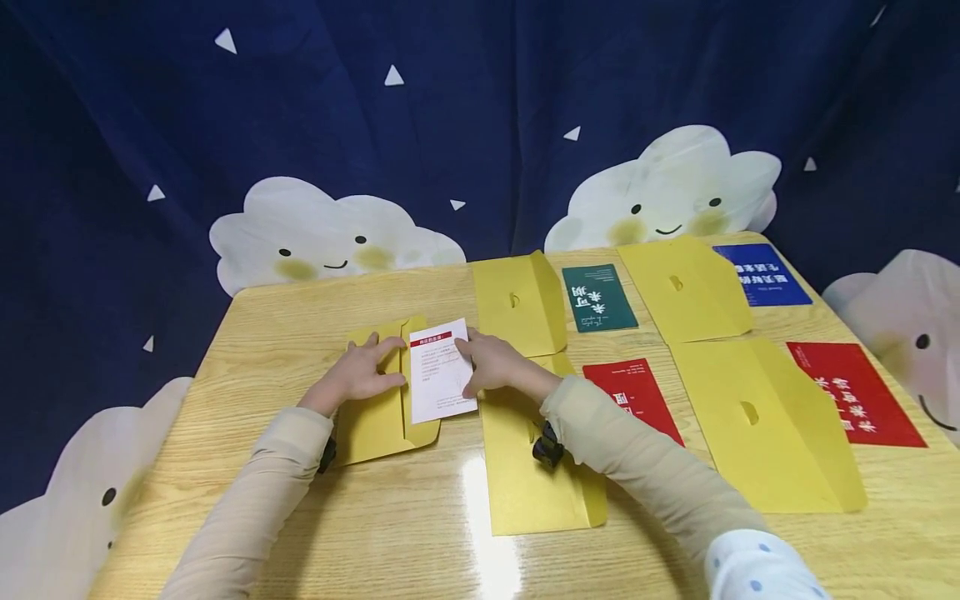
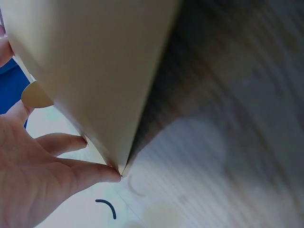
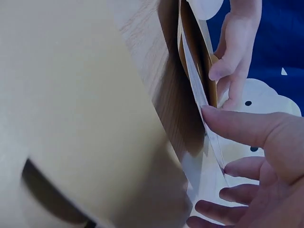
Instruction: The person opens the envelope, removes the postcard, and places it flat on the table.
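Note:
A yellow envelope point(image 1: 375, 425) lies on the left half of the table, its flap turned out to the right. On top of it rests my left hand point(image 1: 360, 372), fingers spread and fairly straight, with tips touching the envelope edge point(image 2: 108, 164) near its mouth. A white printed card point(image 1: 442, 375) with a red heading strip lies partly over the flap. My right hand point(image 1: 491, 362) holds that card point(image 3: 197, 85) by its right side, between thumb and fingers. From the right wrist, the envelope mouth point(image 3: 194, 21) gapes beside the card. Both wrists wear black cameras.
Right of the hands lie several more yellow envelopes point(image 1: 757, 450), flaps unfolded. Among them are a green card point(image 1: 600, 297), a blue card point(image 1: 780, 279) and two red cards point(image 1: 881, 408); my right forearm crosses one. A dark blue curtain point(image 1: 480, 100) with clouds hangs behind the wooden table point(image 1: 390, 525).

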